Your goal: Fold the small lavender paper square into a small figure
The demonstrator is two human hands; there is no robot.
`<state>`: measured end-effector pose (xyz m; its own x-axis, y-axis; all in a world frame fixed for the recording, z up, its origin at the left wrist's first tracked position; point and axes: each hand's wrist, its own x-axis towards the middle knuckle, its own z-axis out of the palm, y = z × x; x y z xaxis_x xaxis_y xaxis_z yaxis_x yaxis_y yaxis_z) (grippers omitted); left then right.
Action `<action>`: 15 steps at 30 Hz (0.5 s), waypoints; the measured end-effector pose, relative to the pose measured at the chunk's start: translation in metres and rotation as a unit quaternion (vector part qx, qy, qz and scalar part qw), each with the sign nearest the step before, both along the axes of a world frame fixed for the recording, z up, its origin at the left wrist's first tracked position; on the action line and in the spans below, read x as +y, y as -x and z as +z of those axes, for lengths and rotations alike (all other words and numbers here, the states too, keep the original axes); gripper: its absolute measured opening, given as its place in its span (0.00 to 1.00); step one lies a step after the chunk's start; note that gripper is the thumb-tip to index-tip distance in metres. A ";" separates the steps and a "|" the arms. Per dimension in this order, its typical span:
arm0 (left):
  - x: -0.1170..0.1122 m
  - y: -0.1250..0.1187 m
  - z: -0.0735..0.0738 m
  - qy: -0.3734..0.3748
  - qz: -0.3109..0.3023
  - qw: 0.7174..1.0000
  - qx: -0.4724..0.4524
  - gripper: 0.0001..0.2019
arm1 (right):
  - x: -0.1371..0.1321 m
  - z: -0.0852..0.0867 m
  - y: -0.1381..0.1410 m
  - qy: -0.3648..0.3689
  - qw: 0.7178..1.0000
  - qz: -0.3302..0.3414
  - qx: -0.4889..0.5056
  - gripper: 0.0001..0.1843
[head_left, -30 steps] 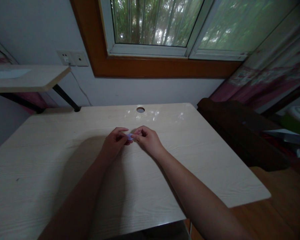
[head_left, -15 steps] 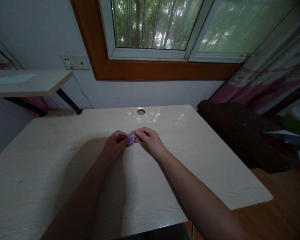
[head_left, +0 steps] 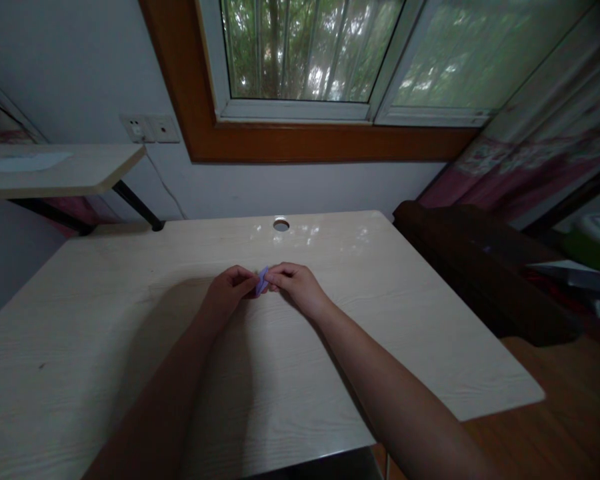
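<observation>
A small folded piece of purple paper (head_left: 263, 281) sits pinched between both hands over the middle of a pale wooden desk (head_left: 105, 333). My left hand (head_left: 229, 291) is curled, its fingertips closed on the paper's left side. My right hand (head_left: 296, 287) is also curled, thumb and fingers pressed on the paper's right side. Both hands rest low, close to the desk top. Most of the paper is hidden by my fingers.
A round cable hole (head_left: 281, 225) lies at the desk's far edge below a window (head_left: 300, 53). A raised side shelf (head_left: 55, 167) stands at the left, with wall sockets (head_left: 150, 128) above it. A dark chair or sofa (head_left: 485, 267) sits right of the desk.
The hands stayed together at the desk's middle and sank a little toward it. The purple paper turned from lying flat between the fingers to standing more upright.
</observation>
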<state>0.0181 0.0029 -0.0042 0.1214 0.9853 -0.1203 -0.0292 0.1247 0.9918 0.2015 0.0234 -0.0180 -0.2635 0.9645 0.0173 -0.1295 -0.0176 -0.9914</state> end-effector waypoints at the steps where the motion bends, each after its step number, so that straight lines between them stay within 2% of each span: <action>1: 0.000 0.000 0.000 0.001 0.000 1.000 0.005 0.16 | 0.000 0.000 0.000 0.001 1.000 0.001 -0.001 0.13; 10: 0.001 -0.002 -0.002 -0.012 -0.009 1.000 0.022 0.16 | 0.002 -0.003 0.002 0.006 1.000 0.000 -0.012 0.14; 15: 0.002 -0.001 0.000 -0.023 -0.014 0.999 0.036 0.14 | 0.001 -0.002 0.002 0.009 0.999 0.016 0.030 0.16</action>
<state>0.0188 0.0050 -0.0045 0.1407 0.9864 -0.0854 0.0461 0.0796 0.9958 0.1990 0.0245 -0.0195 -0.2930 0.9560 0.0159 -0.1876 -0.0412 -0.9814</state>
